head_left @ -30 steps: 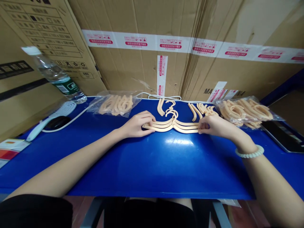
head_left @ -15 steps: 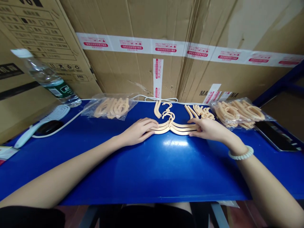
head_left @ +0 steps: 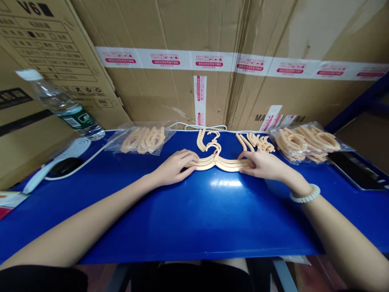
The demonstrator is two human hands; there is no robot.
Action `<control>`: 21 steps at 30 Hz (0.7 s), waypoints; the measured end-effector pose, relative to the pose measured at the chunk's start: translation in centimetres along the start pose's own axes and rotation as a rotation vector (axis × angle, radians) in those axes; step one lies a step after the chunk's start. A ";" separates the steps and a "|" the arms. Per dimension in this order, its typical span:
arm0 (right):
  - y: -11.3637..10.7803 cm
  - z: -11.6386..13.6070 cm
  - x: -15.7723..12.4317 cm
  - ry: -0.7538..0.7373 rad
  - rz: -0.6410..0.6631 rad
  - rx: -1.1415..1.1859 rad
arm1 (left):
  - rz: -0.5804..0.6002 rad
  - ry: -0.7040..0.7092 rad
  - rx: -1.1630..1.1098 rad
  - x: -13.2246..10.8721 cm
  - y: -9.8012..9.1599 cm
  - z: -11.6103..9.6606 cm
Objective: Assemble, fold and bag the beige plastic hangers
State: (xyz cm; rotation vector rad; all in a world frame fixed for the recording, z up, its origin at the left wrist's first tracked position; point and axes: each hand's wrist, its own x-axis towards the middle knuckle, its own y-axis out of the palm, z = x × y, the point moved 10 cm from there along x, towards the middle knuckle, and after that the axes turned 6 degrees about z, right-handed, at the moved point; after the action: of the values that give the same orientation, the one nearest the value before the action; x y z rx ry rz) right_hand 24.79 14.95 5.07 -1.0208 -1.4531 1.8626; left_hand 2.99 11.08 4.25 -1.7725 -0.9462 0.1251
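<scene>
Several beige clothes hangers [head_left: 232, 166] lie stacked flat on the blue table [head_left: 194, 219], their curved hooks pointing to the back. My left hand [head_left: 175, 167] closes its fingers and thumb around the left ends of the hanger arms. At the opposite ends, my right hand [head_left: 265, 164] grips the arms between thumb and fingers. Just behind the stack lie loose curved arm pieces [head_left: 200, 140] and a loose hook [head_left: 215, 135]. More arm pieces [head_left: 244, 142] and a small heap of beige parts [head_left: 260, 142] lie behind my right hand.
Clear bags of beige hanger parts lie at the left [head_left: 144, 140] and right [head_left: 306, 142]. A water bottle [head_left: 69, 111], a hairbrush [head_left: 65, 156] and a dark rounded object [head_left: 66, 165] stand or lie far left. A phone [head_left: 355, 172] is far right. Cardboard boxes [head_left: 170, 93] wall the back.
The stacked hangers now sit closer together, their arms and hooks overlapping more. Both hands have shifted slightly left with them, still at the two ends.
</scene>
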 end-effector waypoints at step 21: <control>-0.4 -0.3 0.0 0.078 -0.033 -0.090 | -0.010 0.016 0.142 -0.1 0.3 0.1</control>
State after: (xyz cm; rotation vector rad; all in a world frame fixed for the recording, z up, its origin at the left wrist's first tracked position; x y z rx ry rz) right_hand 25.03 15.20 5.47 -1.0933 -1.5095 1.7287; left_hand 3.02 11.02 3.95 -1.6356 -0.9124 0.1667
